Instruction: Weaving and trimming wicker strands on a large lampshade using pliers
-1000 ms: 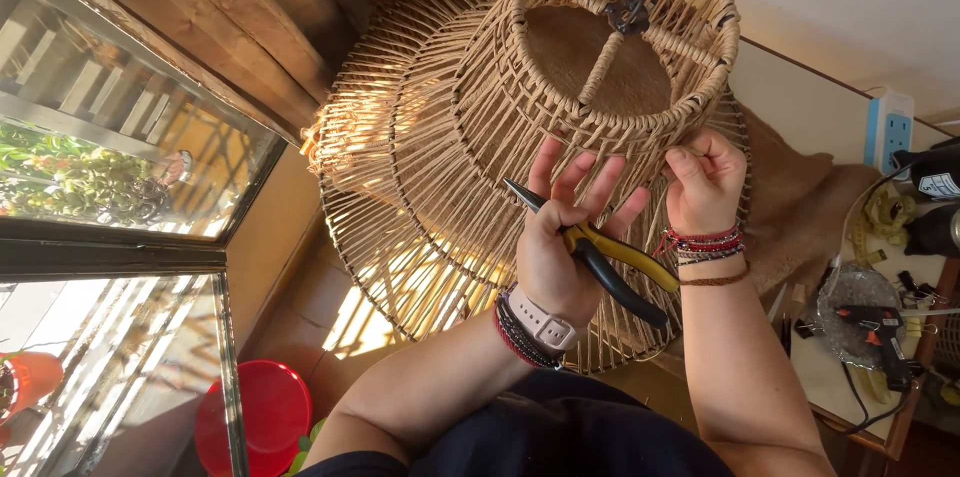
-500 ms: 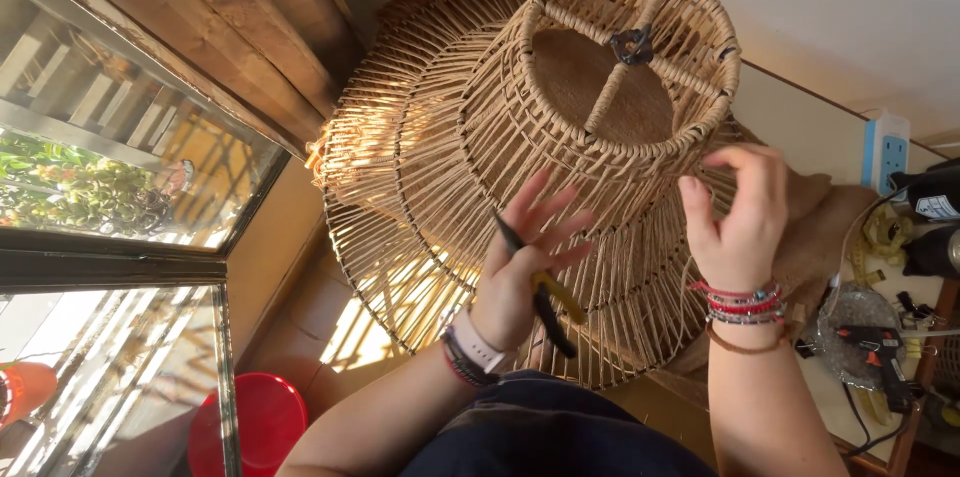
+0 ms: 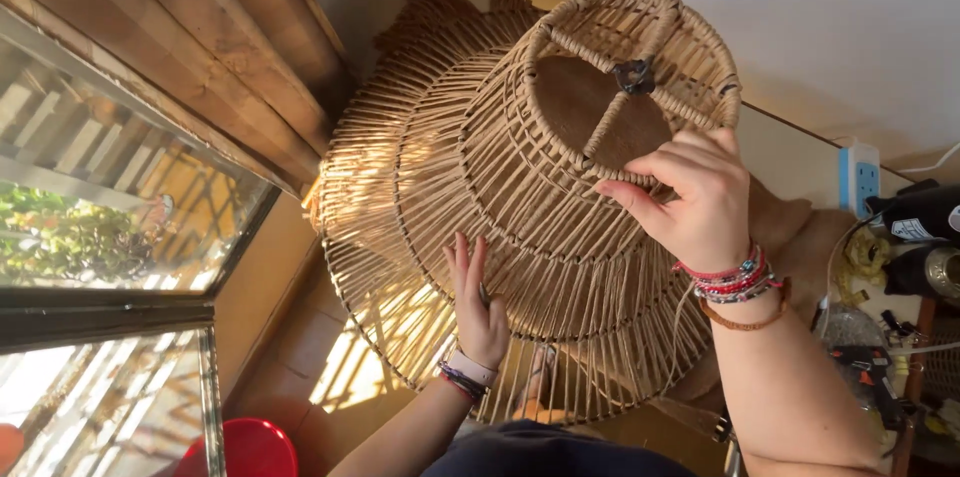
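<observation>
A large woven rope lampshade (image 3: pixel 480 177) on a wire frame fills the middle, its narrow top ring with a dark centre fitting (image 3: pixel 635 75) turned toward me. My right hand (image 3: pixel 695 197), with beaded bracelets at the wrist, pinches the wrapped rim of that top ring. My left hand (image 3: pixel 478 302) lies with straight fingers against the shade's wide lower tier. A small dark tip of the pliers (image 3: pixel 486 294) shows under its thumb; the rest of the pliers is hidden.
A window (image 3: pixel 110 237) with a dark frame runs along the left, under wooden beams (image 3: pixel 200 47). A red bucket (image 3: pixel 250 447) sits at the bottom left. At the right are a blue-and-white power strip (image 3: pixel 860 182), dark bottles (image 3: pixel 920 222) and small tools (image 3: pixel 870 367).
The shade has turned and sits closer and lower in view. My right hand rose to the top ring and gripped it. My left hand slid down onto the lower tier, hiding the pliers.
</observation>
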